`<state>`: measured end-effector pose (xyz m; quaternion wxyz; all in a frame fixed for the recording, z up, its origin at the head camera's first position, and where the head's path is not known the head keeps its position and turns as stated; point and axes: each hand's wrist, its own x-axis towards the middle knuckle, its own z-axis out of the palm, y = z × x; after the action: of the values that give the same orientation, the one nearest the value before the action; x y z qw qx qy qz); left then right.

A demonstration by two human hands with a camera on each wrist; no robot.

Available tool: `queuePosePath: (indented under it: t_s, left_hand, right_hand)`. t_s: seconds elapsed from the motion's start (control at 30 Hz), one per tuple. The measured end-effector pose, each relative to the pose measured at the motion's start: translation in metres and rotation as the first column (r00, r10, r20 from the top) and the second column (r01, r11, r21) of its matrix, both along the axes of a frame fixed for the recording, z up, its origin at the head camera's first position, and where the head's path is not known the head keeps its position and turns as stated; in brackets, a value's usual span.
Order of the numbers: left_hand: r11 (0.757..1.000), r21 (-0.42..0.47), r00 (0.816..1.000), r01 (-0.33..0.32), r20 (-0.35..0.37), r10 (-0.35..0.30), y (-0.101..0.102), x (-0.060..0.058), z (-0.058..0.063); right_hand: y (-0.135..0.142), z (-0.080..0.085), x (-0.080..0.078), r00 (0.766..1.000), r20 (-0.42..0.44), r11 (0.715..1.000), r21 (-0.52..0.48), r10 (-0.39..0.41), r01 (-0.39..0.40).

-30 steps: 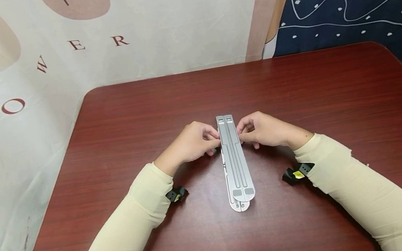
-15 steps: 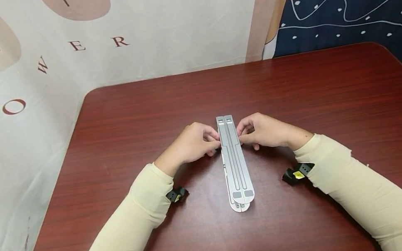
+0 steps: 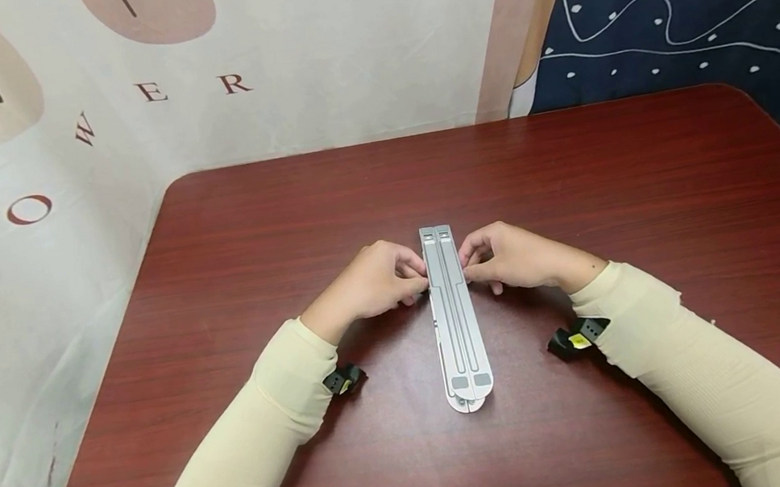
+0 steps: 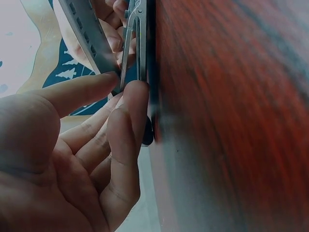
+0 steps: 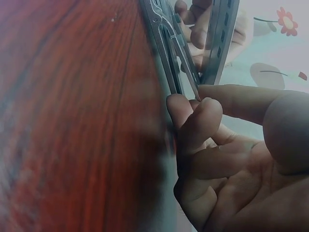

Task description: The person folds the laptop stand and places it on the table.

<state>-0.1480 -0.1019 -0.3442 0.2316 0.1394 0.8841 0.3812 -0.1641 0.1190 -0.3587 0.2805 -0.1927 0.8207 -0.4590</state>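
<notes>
A silver folding laptop stand, folded narrow, lies lengthwise on the table between my hands. Its upper arms sit slightly above the lower ones, with a narrow wedge of space visible from both wrists. My left hand pinches the stand's left edge near the far end, thumb against the upper arm and curled fingers at the lower bars. On the opposite edge my right hand grips the same way, its thumb touching the upper arm and its fingertips at the lower bars. Some fingertips are hidden behind the metal.
The reddish-brown wooden table reaches back to a pale printed cloth and a dark blue cloth with white trees. Black wrist cameras sit under both cream sleeves.
The near end of the stand's upper arms has sunk a little towards the lower arms, narrowing the gap there. Both hands keep almost the same place and hold.
</notes>
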Motion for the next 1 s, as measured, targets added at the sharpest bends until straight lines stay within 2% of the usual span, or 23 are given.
queuePosePath:
  t_s: [0.2, 0.53, 1.0]
  left_hand:
    - [1.0, -0.007, 1.0, -0.007, 0.019, 0.007, 0.0001, -0.0001, -0.0016]
    - [1.0, -0.025, 1.0, 0.012, -0.015, -0.013, -0.0002, 0.0014, -0.001]
    - [0.999, -0.031, 0.999, 0.021, -0.025, -0.022, -0.0016, 0.0009, -0.001]
  right_hand:
    - [0.0004, -0.0006, 0.0003, 1.0, -0.009, 1.0, 0.018, 0.007, -0.007]
    - [-0.0001, -0.0023, 0.0001, 1.0, -0.017, 1.0, 0.022, 0.012, -0.012]
    - [-0.0014, -0.0009, 0.0017, 0.999, -0.04, 0.999, 0.048, 0.015, -0.013]
